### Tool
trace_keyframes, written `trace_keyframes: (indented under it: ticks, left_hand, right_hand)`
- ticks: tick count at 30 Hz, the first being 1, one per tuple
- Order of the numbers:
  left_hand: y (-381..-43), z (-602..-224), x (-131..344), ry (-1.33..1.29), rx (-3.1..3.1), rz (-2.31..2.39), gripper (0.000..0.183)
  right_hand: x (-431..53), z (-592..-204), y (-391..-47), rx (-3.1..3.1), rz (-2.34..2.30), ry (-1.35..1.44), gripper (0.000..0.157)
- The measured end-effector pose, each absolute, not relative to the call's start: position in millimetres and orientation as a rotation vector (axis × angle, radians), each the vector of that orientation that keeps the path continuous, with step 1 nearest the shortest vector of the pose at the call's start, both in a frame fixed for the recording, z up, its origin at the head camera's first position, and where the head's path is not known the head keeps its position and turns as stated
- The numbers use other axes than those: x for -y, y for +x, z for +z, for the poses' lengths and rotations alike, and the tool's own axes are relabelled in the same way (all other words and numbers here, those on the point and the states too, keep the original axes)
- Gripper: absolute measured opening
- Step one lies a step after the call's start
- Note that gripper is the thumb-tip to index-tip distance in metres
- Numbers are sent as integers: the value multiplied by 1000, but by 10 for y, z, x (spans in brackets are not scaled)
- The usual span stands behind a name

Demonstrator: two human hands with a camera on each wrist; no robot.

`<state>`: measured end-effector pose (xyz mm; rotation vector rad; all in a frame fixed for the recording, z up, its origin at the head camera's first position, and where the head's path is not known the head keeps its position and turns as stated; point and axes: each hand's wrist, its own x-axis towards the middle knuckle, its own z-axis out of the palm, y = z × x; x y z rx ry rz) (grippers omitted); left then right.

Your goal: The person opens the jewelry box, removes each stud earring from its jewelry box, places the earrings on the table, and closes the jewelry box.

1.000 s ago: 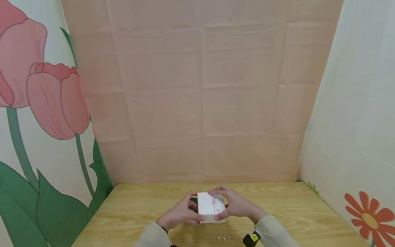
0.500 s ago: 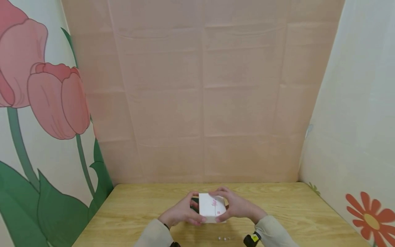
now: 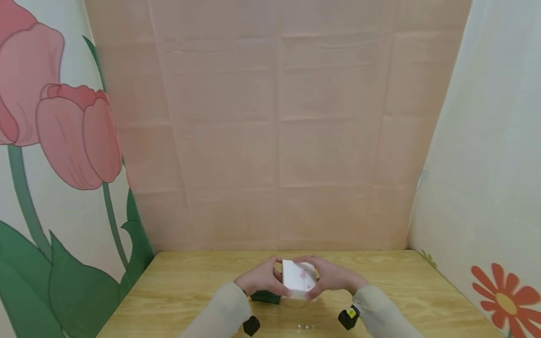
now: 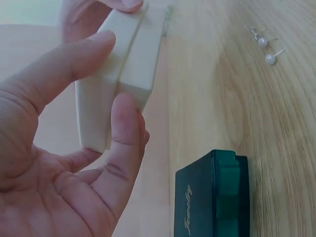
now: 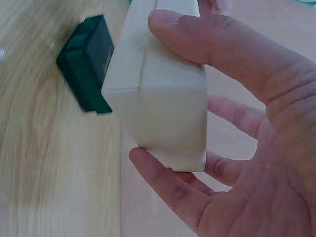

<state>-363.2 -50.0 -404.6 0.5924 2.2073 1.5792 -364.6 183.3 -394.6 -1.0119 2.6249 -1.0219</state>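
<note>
A white lidded box [image 3: 297, 278] with a pink flower print on top is held above the table between both hands. My left hand [image 3: 263, 276] grips its left side, thumb on the near face and fingers around the far and lower edges. On the opposite side, my right hand [image 3: 336, 276] grips it with the thumb in front and fingers behind. A seam between lid and base runs around the box in both wrist views. A dark green jewelry box [image 4: 212, 197] with gold lettering sits on the table below the left hand. Pearl stud earrings [image 4: 270, 58] lie near the table's front.
The wooden table [image 3: 203, 272] meets a pinkish cloth backdrop [image 3: 274, 141] at its far edge. Printed walls with flowers stand at the left and right. Each wrist carries a black device [image 3: 348, 318].
Both hands have lifted the white box and shifted it slightly right and away. The green box, earlier mostly hidden behind the left hand, now shows on the table.
</note>
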Motion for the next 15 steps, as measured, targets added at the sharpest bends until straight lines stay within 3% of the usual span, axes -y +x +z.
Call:
trace_keyframes:
  ticks: [15]
  left_hand:
    - [-3729,-4266,140,426,-2422,1412,87]
  right_hand:
    - [-1912,-4129,-3832,-2729,-778,-758,93]
